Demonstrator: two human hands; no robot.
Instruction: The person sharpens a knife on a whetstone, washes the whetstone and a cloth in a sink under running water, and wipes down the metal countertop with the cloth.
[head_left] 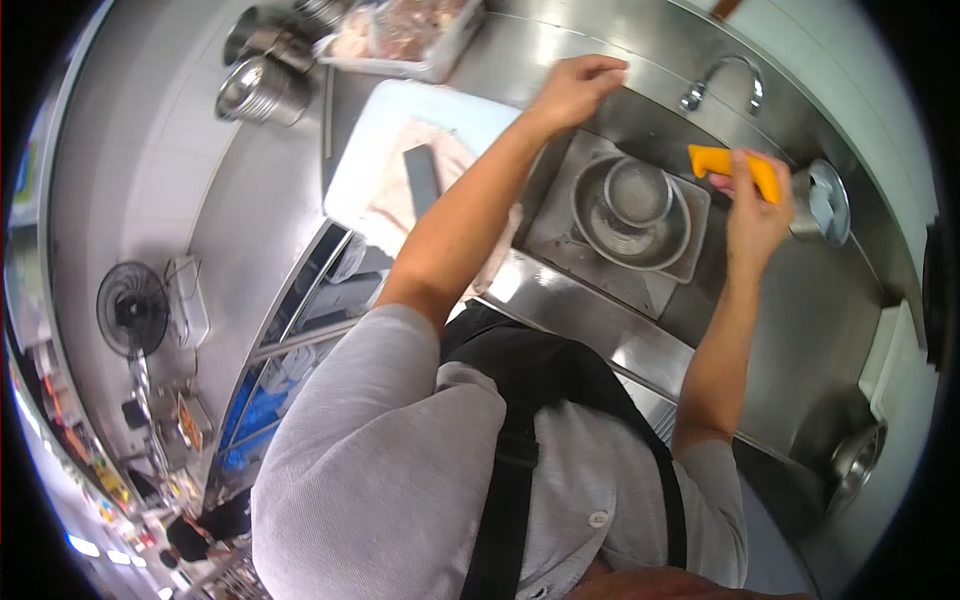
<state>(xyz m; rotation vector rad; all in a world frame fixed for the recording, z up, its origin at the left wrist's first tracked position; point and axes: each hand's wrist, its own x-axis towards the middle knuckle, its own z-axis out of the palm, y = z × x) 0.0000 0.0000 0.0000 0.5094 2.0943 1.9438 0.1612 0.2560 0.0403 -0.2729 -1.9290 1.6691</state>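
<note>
My right hand (752, 190) is wrapped round a yellow-orange handle-shaped thing (712, 160) above the right side of the sink; its exact kind does not show. Over the sink's back left edge, my left hand (578, 95) is closed, with its fingers bent and pressed together; whatever they may hold is too small to tell. Between and below the hands, a metal bowl (640, 190) sits inside a larger metal basin (590, 215), on a tray (690, 262) in the steel sink (555, 245).
A curved tap (735, 62) stands behind the sink. Left of it, a white cutting board (400, 105) carries a cloth (400, 210) and a dark grey flat bar (421, 178). A plastic tub of food (440, 65), metal pots (270, 90) and a metal container (835, 205) stand around.
</note>
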